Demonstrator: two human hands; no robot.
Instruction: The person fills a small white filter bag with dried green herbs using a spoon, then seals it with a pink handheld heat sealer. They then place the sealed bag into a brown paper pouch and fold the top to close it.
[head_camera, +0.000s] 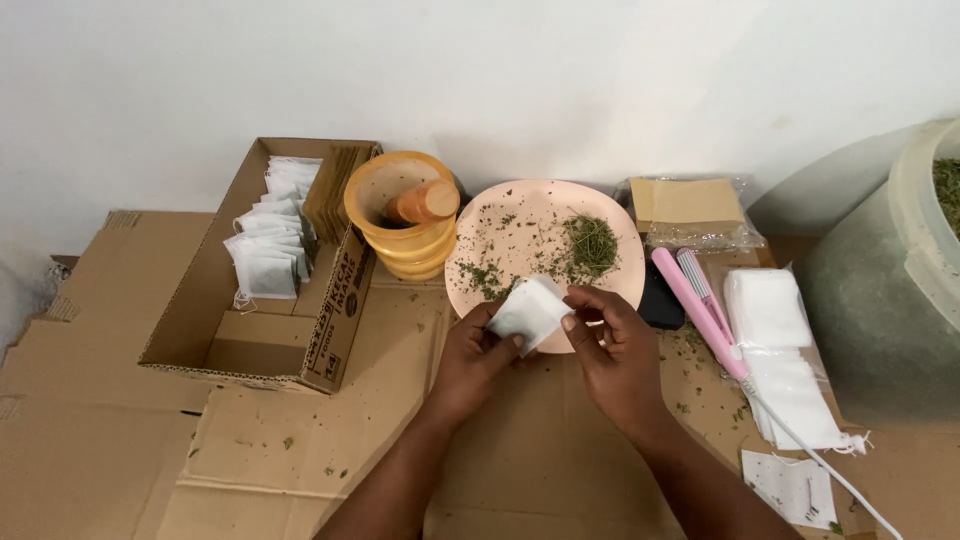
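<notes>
both hands are up over the near edge of the pale pink round plate (610, 235), pinching one small white paper filter bag (528, 312) between them. the left hand (475, 360) is closed on the bag's lower corner with thumb on top, and the right hand (612, 345) has thumb and forefinger nipped together on the bag's right edge, so it looks like the mouth is being held over the plate where any crumbs would fall back on it. a little heap of dried green chopped herb (590, 243) sits toward the plate's far right, with loose bits scattered over the rest. just left of the plate stands a stack of orange plastic tubs (405, 215) with a small orange cylinder poking out the top, and left of that an open brown cardboard box (255, 335) with rows of white bags with strings (268, 235) stood in it. on the right, close at hand, lies a slim pink mini heat-sealer (700, 305) with a white cord, beside a clear packet of flat white empty bags (775, 345). everything rests on flattened cardboard sheets (110, 440), with herb crumbs sprinkled around.
</notes>
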